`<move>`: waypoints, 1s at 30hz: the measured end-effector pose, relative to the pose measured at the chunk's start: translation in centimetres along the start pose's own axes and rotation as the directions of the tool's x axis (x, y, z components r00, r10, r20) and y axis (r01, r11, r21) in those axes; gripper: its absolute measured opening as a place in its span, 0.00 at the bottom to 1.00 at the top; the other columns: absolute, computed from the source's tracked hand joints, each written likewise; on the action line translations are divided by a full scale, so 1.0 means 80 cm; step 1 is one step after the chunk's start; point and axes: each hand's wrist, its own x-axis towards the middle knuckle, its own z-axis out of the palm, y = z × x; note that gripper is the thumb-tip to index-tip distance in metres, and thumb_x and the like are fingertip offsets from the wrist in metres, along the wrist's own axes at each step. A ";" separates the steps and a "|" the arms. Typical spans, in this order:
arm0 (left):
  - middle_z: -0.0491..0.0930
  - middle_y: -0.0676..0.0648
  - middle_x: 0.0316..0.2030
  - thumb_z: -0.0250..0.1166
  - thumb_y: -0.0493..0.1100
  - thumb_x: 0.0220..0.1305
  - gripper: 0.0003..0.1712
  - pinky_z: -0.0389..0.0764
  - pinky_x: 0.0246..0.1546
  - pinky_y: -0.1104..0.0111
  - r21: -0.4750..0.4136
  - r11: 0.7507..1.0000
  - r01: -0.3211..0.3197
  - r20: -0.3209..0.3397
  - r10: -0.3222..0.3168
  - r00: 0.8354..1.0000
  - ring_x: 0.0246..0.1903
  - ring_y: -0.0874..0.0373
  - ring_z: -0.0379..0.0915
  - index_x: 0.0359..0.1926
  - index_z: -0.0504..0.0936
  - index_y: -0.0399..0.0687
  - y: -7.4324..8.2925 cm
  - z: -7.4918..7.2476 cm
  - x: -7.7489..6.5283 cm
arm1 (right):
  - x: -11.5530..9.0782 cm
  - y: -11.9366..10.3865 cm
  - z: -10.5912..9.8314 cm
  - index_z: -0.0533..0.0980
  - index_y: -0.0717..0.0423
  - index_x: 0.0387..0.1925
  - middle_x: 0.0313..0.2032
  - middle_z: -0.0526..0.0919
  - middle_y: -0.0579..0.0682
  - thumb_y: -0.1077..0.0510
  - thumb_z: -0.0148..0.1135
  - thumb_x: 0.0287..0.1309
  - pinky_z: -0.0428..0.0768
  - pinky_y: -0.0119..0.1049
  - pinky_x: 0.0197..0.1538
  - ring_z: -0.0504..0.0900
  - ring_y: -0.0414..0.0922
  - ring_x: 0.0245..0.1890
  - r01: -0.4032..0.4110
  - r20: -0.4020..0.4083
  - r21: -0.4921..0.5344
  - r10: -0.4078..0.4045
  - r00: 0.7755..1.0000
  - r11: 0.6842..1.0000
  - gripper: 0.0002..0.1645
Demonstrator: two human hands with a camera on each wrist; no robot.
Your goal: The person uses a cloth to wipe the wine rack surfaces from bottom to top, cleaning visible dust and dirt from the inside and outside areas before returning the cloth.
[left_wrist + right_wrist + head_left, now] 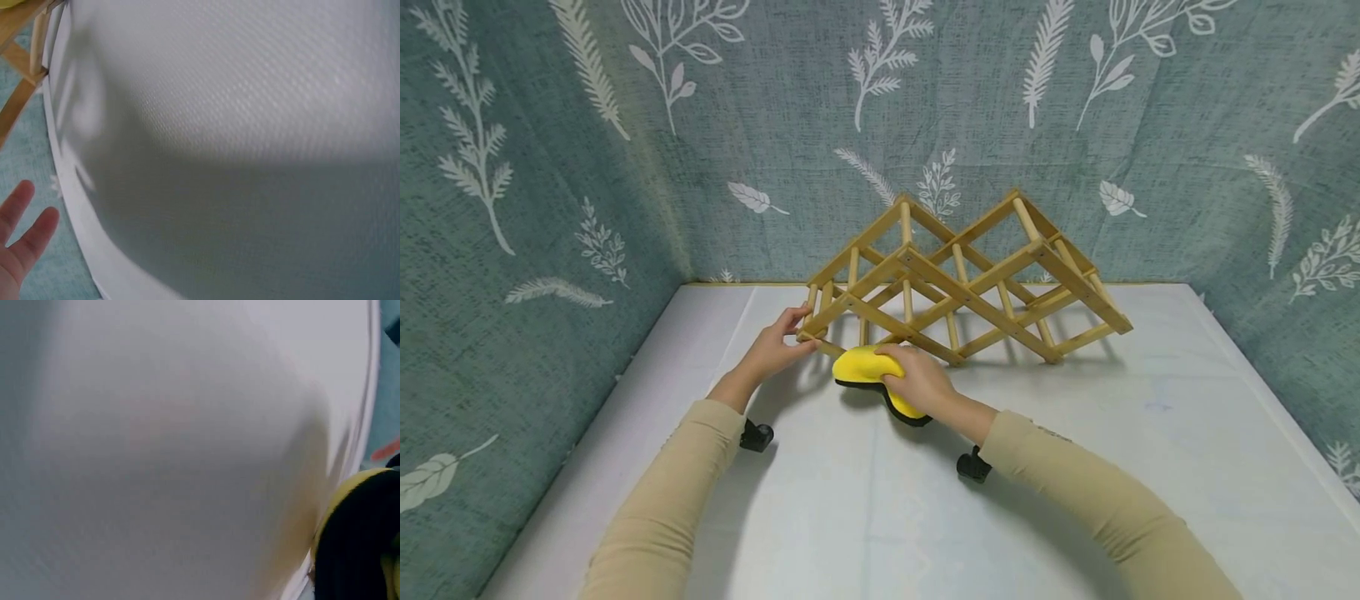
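Note:
A wooden folding wine rack (967, 293) with a zigzag lattice stands at the back of the white table. My left hand (770, 350) holds its left end, thumb in front and fingers behind. In the left wrist view, two outstretched fingers of the left hand (28, 240) show below part of the rack (15, 109). My right hand (922, 383) grips a yellow, waisted sponge (859, 364) with a black underside, close to the rack's lower left front bars. The black face of the sponge (350, 544) fills the lower right of the right wrist view.
White table (850, 517) surface extends in front of the rack and to both sides. Patterned green-grey fabric (805, 108) hangs behind and along both sides. A small black device sits at the left wrist (756, 435) and another at the right.

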 end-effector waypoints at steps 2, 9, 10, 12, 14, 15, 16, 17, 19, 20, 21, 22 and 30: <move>0.55 0.43 0.68 0.61 0.48 0.60 0.35 0.62 0.57 0.46 -0.001 1.000 0.001 0.002 -0.001 1.000 0.61 0.39 0.59 0.66 0.58 0.51 -0.001 0.001 0.000 | 0.000 0.004 -0.002 0.74 0.50 0.53 0.49 0.80 0.51 0.59 0.62 0.54 0.74 0.35 0.30 0.77 0.44 0.32 -0.015 -0.059 0.030 0.017 0.998 0.999 0.22; 0.55 0.42 0.68 0.61 0.50 0.60 0.36 0.63 0.56 0.46 0.004 1.000 0.013 0.002 -0.013 1.000 0.61 0.39 0.59 0.66 0.57 0.52 0.000 0.000 -0.002 | -0.016 0.015 -0.018 0.75 0.54 0.50 0.47 0.81 0.52 0.61 0.62 0.53 0.76 0.37 0.32 0.76 0.43 0.27 0.020 -0.203 0.105 0.002 0.979 0.994 0.20; 0.55 0.42 0.68 0.61 0.50 0.60 0.36 0.63 0.57 0.45 0.007 1.000 0.008 0.001 -0.008 1.000 0.61 0.39 0.59 0.66 0.57 0.52 0.000 0.000 -0.002 | -0.019 0.017 -0.021 0.76 0.55 0.50 0.47 0.81 0.53 0.61 0.62 0.53 0.76 0.37 0.32 0.76 0.43 0.27 0.030 -0.222 0.115 -0.003 0.975 0.993 0.20; 0.56 0.43 0.68 0.61 0.50 0.60 0.36 0.62 0.57 0.45 0.008 1.000 0.009 -0.003 -0.009 1.000 0.61 0.40 0.59 0.66 0.58 0.52 0.000 0.000 -0.002 | -0.026 0.019 -0.025 0.76 0.56 0.50 0.47 0.81 0.54 0.61 0.62 0.53 0.76 0.37 0.32 0.76 0.43 0.27 0.046 -0.252 0.131 -0.011 0.968 0.990 0.20; 0.56 0.43 0.68 0.61 0.50 0.60 0.36 0.62 0.57 0.45 0.009 1.000 0.003 -0.001 -0.003 1.000 0.61 0.40 0.59 0.66 0.58 0.52 0.000 0.000 -0.002 | -0.033 0.019 -0.029 0.76 0.57 0.50 0.48 0.80 0.54 0.61 0.61 0.52 0.76 0.38 0.33 0.77 0.44 0.29 0.055 -0.275 0.141 -0.014 0.961 0.989 0.21; 0.56 0.43 0.68 0.61 0.50 0.60 0.36 0.62 0.57 0.45 0.006 1.000 0.004 -0.002 -0.004 1.000 0.61 0.40 0.59 0.66 0.58 0.52 0.000 0.000 -0.002 | -0.036 0.018 -0.030 0.76 0.57 0.50 0.48 0.80 0.54 0.61 0.62 0.52 0.76 0.38 0.35 0.78 0.44 0.31 0.057 -0.283 0.138 -0.016 0.959 0.989 0.21; 0.56 0.43 0.68 0.61 0.49 0.60 0.36 0.61 0.57 0.45 0.002 1.000 0.004 -0.003 -0.004 1.000 0.61 0.40 0.59 0.66 0.58 0.52 0.000 0.000 -0.002 | -0.040 0.018 -0.031 0.76 0.57 0.50 0.49 0.80 0.54 0.61 0.62 0.52 0.77 0.39 0.36 0.79 0.45 0.33 0.059 -0.283 0.130 -0.020 0.959 0.990 0.21; 0.56 0.43 0.68 0.61 0.49 0.60 0.36 0.61 0.57 0.45 -0.001 1.000 0.002 -0.005 -0.002 1.000 0.61 0.39 0.59 0.66 0.58 0.51 -0.001 0.001 -0.001 | -0.043 0.017 -0.031 0.75 0.56 0.50 0.49 0.80 0.54 0.61 0.62 0.52 0.77 0.39 0.36 0.79 0.45 0.34 0.058 -0.276 0.119 -0.023 0.961 0.991 0.21; 0.56 0.42 0.68 0.61 0.49 0.60 0.35 0.61 0.58 0.45 -0.001 1.000 -0.002 -0.010 0.002 1.000 0.61 0.39 0.60 0.66 0.58 0.51 -0.001 0.001 -0.001 | -0.049 0.014 -0.030 0.76 0.54 0.50 0.49 0.80 0.53 0.60 0.62 0.52 0.76 0.37 0.34 0.79 0.44 0.33 0.054 -0.245 0.090 -0.030 0.969 0.994 0.20; 0.56 0.42 0.68 0.61 0.49 0.60 0.35 0.61 0.58 0.45 -0.002 1.000 -0.003 -0.013 0.003 1.000 0.61 0.39 0.60 0.66 0.58 0.51 -0.001 0.001 -0.001 | -0.050 0.012 -0.028 0.76 0.53 0.50 0.49 0.80 0.53 0.60 0.62 0.52 0.76 0.36 0.33 0.78 0.44 0.32 0.050 -0.214 0.071 -0.033 0.976 0.996 0.20; 0.56 0.42 0.68 0.61 0.48 0.60 0.35 0.61 0.58 0.45 -0.003 1.000 -0.004 -0.016 0.004 1.000 0.61 0.39 0.60 0.66 0.58 0.51 -0.002 0.002 0.000 | -0.050 0.010 -0.026 0.76 0.53 0.50 0.49 0.79 0.52 0.60 0.62 0.52 0.76 0.36 0.33 0.78 0.43 0.33 0.046 -0.176 0.048 -0.037 0.984 0.998 0.20; 0.56 0.42 0.68 0.61 0.48 0.60 0.35 0.61 0.57 0.46 -0.002 1.000 -0.006 -0.018 0.006 1.000 0.60 0.40 0.60 0.66 0.58 0.51 -0.002 0.001 0.000 | -0.049 0.008 -0.024 0.75 0.52 0.50 0.50 0.79 0.51 0.59 0.62 0.52 0.75 0.36 0.33 0.78 0.43 0.33 0.039 -0.137 0.029 -0.035 0.990 0.999 0.20; 0.54 0.44 0.69 0.61 0.49 0.60 0.36 0.61 0.58 0.46 -0.005 1.000 0.006 -0.006 -0.006 1.000 0.61 0.40 0.60 0.66 0.57 0.51 -0.002 0.002 0.001 | -0.022 0.000 -0.001 0.73 0.50 0.53 0.49 0.79 0.50 0.58 0.61 0.54 0.75 0.38 0.34 0.78 0.45 0.39 -0.003 0.022 -0.006 0.003 1.000 1.000 0.22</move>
